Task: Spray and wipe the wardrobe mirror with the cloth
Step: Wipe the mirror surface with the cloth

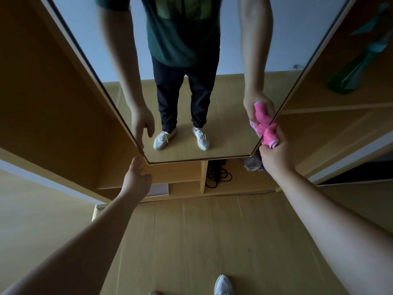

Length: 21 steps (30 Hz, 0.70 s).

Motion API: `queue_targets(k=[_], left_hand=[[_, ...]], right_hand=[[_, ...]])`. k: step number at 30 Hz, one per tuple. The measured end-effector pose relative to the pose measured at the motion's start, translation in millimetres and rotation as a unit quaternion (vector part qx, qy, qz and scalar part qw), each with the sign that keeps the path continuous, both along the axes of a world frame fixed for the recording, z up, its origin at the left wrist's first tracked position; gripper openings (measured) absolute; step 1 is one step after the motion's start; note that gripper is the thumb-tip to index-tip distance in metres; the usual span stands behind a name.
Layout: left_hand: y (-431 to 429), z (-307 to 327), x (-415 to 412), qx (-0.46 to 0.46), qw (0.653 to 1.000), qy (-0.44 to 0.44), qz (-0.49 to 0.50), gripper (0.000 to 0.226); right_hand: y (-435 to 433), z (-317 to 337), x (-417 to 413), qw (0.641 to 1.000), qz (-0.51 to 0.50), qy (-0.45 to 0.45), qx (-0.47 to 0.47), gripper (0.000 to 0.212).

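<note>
While the right hand (274, 154) clamps the bunched pink cloth (269, 136) against the mirror (191, 92) at its lower right corner, wiping is in hand (left hand (137, 179) spread, empty, near the lower left corner); next, sweep across the bottom edge

Mirror (191, 92): upper part cut off by the top edge, so the reflected person shows only from the chest down. Cloth (270, 136): bunched, partly hidden inside the closed right hand (275, 155); whether it touches the glass cannot be told. Left hand (138, 179): fingertips near the mirror's lower left corner, contact uncertain. Green bottle (348, 77): blurred, its top indistinct. Purple object (252, 163): mostly hidden behind the right hand, kind unclear. Shoe (223, 286): cut off by the bottom edge
</note>
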<state>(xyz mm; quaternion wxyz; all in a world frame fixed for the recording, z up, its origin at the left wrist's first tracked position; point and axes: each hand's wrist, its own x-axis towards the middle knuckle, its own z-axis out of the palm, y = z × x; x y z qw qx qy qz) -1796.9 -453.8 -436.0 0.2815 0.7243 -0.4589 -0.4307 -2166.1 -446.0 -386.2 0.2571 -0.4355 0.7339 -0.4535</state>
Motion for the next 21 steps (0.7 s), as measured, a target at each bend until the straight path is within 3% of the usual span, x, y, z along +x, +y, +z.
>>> queue_targets(k=[8,21], left_hand=[[-7,-21,-5,-0.004,1.0,0.012,-0.02,0.081],[-5,-32,0,-0.018,0.999,-0.009,-0.033,0.081]], right_hand=[[3,-38,1,0.998,0.005,-0.039,0.048,0.073],[0,-52,4,0.997,-0.011,-0.032,0.072,0.07]])
